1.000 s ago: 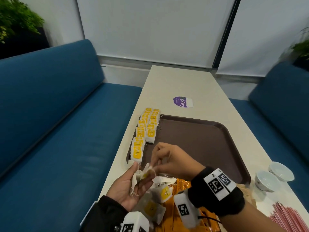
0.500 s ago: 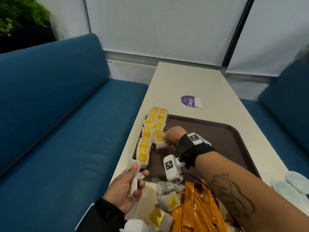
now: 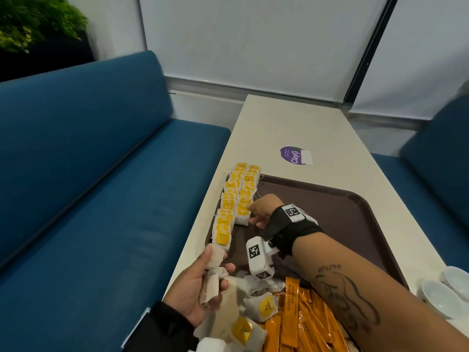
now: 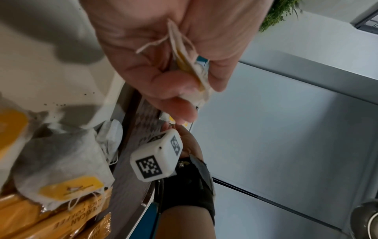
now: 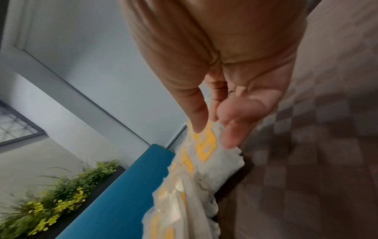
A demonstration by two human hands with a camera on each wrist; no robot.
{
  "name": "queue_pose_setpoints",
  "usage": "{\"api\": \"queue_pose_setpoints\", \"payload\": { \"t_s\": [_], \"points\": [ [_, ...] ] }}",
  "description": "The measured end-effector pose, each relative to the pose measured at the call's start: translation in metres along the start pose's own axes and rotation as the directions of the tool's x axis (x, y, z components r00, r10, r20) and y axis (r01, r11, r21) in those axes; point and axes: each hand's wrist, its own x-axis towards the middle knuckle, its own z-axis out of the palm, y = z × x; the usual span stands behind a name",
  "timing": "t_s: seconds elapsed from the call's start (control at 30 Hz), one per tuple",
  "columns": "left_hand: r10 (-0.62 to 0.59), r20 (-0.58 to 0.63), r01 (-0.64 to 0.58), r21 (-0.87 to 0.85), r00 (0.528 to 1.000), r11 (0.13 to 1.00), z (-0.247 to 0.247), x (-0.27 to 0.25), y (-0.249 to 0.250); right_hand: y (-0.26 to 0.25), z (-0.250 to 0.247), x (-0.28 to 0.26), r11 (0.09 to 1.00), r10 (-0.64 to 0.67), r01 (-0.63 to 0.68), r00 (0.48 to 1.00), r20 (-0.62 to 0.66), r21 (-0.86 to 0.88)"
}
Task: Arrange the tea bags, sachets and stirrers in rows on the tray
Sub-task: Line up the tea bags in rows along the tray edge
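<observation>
Two hands work here. The right hand, fingers loose and straight, touches the last tea bag just left of it, ending a row that runs away along the tray. The left hand, nearer the body, grips soft papery bags; glossy orange sachets lie to its right.
</observation>
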Motion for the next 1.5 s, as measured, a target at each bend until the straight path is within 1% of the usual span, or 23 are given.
{"api": "queue_pose_setpoints", "payload": {
  "t_s": [0.03, 0.07, 0.1, 0.17, 0.2, 0.27, 0.37, 0.5, 0.6, 0.7, 0.77, 0.87, 0.93, 1.03, 1.13, 1.27, 1.37, 1.5],
  "points": [
    [-0.006, 0.004, 0.006, -0.001, 1.000, 1.000, 0.001, -0.001, 0.000, 0.000, -0.003, -0.008, 0.999, -0.043, 0.042, 0.998, -0.035, -0.034],
    [-0.009, 0.007, 0.009, -0.002, 1.000, 1.000, 0.002, -0.002, 0.000, 0.001, -0.006, -0.016, 0.993, -0.113, 0.109, 0.991, -0.066, -0.054],
    [-0.011, 0.009, 0.011, -0.002, 1.000, 1.000, 0.003, -0.003, 0.001, 0.002, -0.008, -0.025, 0.979, -0.202, 0.199, 0.976, -0.081, -0.043],
    [-0.012, 0.013, 0.012, -0.004, 1.000, 1.000, 0.005, -0.006, 0.000, 0.008, -0.013, -0.048, 0.929, -0.365, 0.368, 0.929, -0.066, 0.031],
    [-0.014, 0.021, 0.014, -0.009, 1.000, 1.000, 0.006, -0.007, 0.000, 0.013, -0.015, -0.061, 0.898, -0.437, 0.438, 0.899, -0.040, 0.039],
    [-0.016, 0.039, 0.016, -0.013, 0.999, 1.000, 0.011, -0.011, -0.001, 0.024, -0.016, -0.090, 0.844, -0.533, 0.535, 0.845, 0.045, -0.046],
    [-0.005, 0.044, 0.003, 0.038, 0.999, 0.999, 0.019, -0.018, -0.006, 0.043, -0.010, -0.122, 0.777, -0.583, 0.610, 0.790, 0.189, -0.154],
    [0.012, 0.040, -0.016, 0.100, 0.999, 0.995, 0.027, -0.027, -0.013, 0.068, 0.003, -0.140, 0.781, -0.582, 0.612, 0.785, 0.214, -0.124],
    [0.012, 0.035, -0.016, 0.101, 0.999, 0.995, 0.027, -0.031, -0.018, 0.080, 0.007, -0.146, 0.759, -0.611, 0.643, 0.758, 0.227, -0.105],
    [0.036, 0.034, -0.040, 0.120, 0.999, 0.992, 0.025, -0.035, -0.021, 0.086, 0.007, -0.150, 0.728, -0.648, 0.679, 0.728, 0.224, -0.101],
    [0.036, 0.039, -0.041, 0.129, 0.999, 0.991, 0.026, -0.038, -0.022, 0.088, 0.004, -0.153, 0.721, -0.663, 0.691, 0.712, 0.232, -0.062],
    [0.034, 0.023, -0.037, 0.180, 0.999, 0.983, 0.026, -0.042, -0.024, 0.090, 0.000, -0.157, 0.721, -0.677, 0.693, 0.706, 0.208, -0.001],
    [0.043, 0.010, -0.044, 0.240, 0.999, 0.970, 0.025, -0.044, -0.025, 0.091, -0.004, -0.159, 0.724, -0.673, 0.689, 0.717, 0.183, -0.033],
    [0.064, -0.018, -0.054, 0.334, 0.998, 0.941, 0.026, -0.048, -0.027, 0.092, -0.009, -0.162, 0.732, -0.661, 0.679, 0.728, 0.183, -0.060],
    [0.065, -0.020, -0.054, 0.353, 0.998, 0.934, 0.028, -0.049, -0.028, 0.094, -0.010, -0.165, 0.729, -0.659, 0.680, 0.729, 0.185, -0.080],
    [0.061, 0.003, -0.058, 0.379, 0.998, 0.924, 0.028, -0.047, -0.028, 0.094, -0.011, -0.166, 0.727, -0.656, 0.671, 0.741, 0.139, -0.148],
    [0.067, 0.012, -0.066, 0.403, 0.998, 0.913, 0.028, -0.045, -0.028, 0.094, -0.012, -0.167, 0.697, -0.663, 0.676, 0.735, 0.144, -0.241],
    [0.077, 0.008, -0.074, 0.398, 0.997, 0.915, 0.028, -0.045, -0.028, 0.092, -0.012, -0.172, 0.626, -0.682, 0.693, 0.709, 0.179, -0.358]
  ]
}}
